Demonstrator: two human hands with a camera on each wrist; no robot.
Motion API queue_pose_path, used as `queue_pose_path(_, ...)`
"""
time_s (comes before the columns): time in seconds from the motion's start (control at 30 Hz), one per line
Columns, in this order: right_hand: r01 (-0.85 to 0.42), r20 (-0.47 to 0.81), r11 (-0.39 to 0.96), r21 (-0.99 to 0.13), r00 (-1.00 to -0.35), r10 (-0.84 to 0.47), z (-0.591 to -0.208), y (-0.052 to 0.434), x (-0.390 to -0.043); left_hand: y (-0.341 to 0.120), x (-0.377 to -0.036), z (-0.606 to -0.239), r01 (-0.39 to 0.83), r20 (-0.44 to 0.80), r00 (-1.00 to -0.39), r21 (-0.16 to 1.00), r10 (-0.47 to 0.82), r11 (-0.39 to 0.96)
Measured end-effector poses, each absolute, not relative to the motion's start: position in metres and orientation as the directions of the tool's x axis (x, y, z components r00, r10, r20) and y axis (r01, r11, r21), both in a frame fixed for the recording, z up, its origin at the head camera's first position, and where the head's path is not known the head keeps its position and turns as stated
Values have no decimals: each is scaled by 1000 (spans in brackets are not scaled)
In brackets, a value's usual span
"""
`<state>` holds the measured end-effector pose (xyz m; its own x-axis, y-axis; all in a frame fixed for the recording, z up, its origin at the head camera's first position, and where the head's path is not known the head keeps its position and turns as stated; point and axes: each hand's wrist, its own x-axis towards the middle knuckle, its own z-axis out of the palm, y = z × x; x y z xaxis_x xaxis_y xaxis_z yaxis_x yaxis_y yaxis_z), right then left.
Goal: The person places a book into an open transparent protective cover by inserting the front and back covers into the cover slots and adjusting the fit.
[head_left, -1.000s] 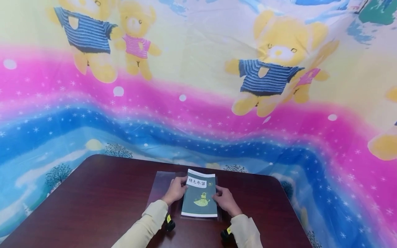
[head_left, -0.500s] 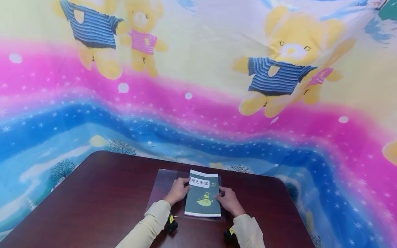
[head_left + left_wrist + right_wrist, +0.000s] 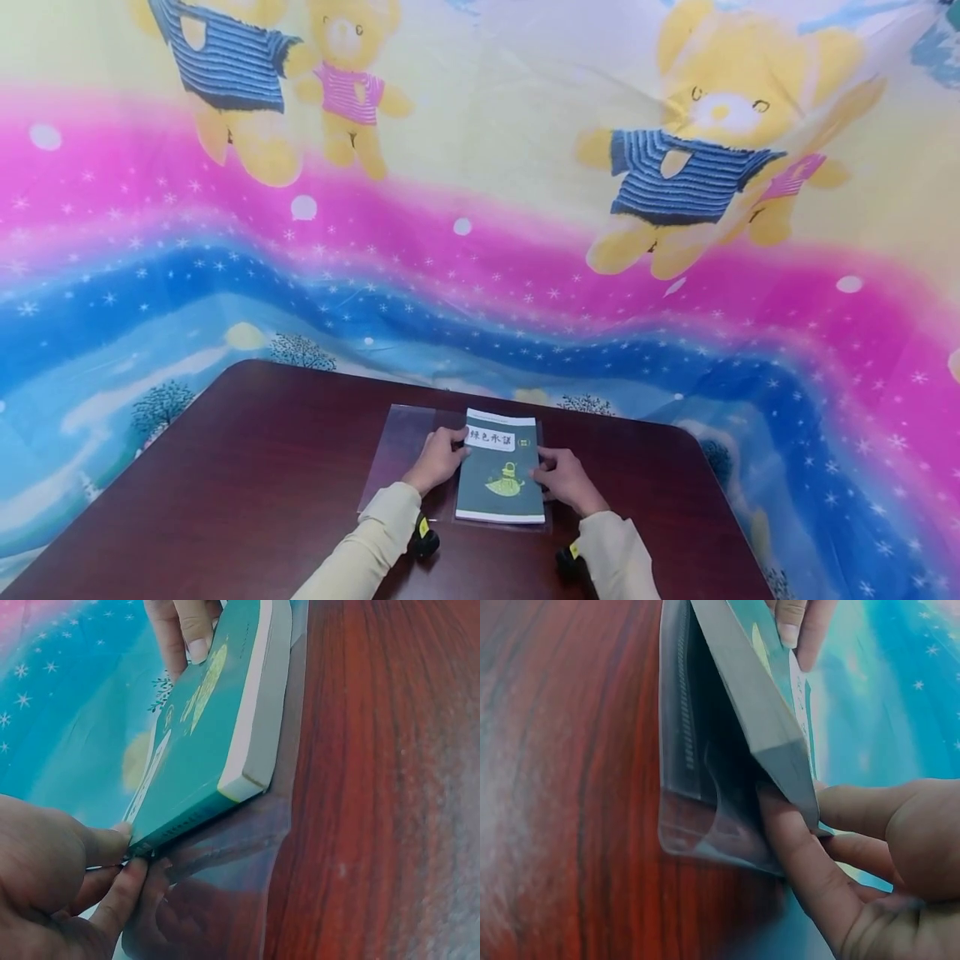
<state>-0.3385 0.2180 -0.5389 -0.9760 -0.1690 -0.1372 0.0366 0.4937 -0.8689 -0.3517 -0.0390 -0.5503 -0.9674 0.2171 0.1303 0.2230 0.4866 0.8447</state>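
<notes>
Head view: a green book [image 3: 502, 477] with a white title label lies on a clear plastic cover sheet [image 3: 401, 446] near the front middle of a dark red wooden table [image 3: 247, 475]; the left hand [image 3: 438, 458] holds the book's left edge and the right hand [image 3: 566, 479] its right edge, both sleeves cream-coloured, before a bright cloth backdrop [image 3: 480, 208] (printed with yellow bears in striped shirts). Left wrist view: the left hand [image 3: 52, 885] pinches the book [image 3: 202, 727] at its spine edge between thumb and fingers, the plastic sheet [image 3: 225, 892] spreading beneath on the table [image 3: 390, 780]. Right wrist view: the right hand [image 3: 855, 855] grips the opposite edge of the book [image 3: 757, 697], fingers curled under it, lifting that edge off the plastic sheet [image 3: 690, 787], which lies on the table [image 3: 562, 780].
</notes>
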Motion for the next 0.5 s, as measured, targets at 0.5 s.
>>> queue_pose_path(0.5, 9, -100, 543, -840, -985, -139, -539, 219, -336, -35, -353, -552, 245, 140, -963, 811, 231, 531)
